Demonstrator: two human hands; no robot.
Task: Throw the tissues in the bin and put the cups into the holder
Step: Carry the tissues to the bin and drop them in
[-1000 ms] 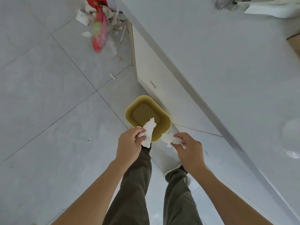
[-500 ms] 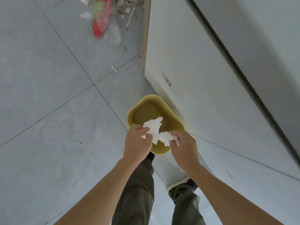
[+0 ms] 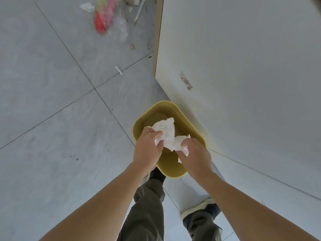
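Both our hands now closer together, right over yellow bin (image 3: pixel 139 125), no longer short of rim. Left hand (image 3: pixel 147 148) pinches larger tissue (image 3: pixel 165 130); right hand (image 3: pixel 195 154) clamps smaller tissue (image 3: pixel 180 145). Step: binning tissues. Next: we open fingers, let both drop. Cups, holder out of view.

We see soft, crinkled white paper tissues (image 3: pixel 165 132) above a bin (image 3: pixel 189 126) of smooth, matt mustard plastic. The floor (image 3: pixel 52 119) is pale grey tile with a faint sheen and thin dark grout lines, and the cabinet (image 3: pixel 243 75) panel is smooth matt white with a wood-coloured edge. The trousers (image 3: pixel 147 214) look like matt olive cloth.
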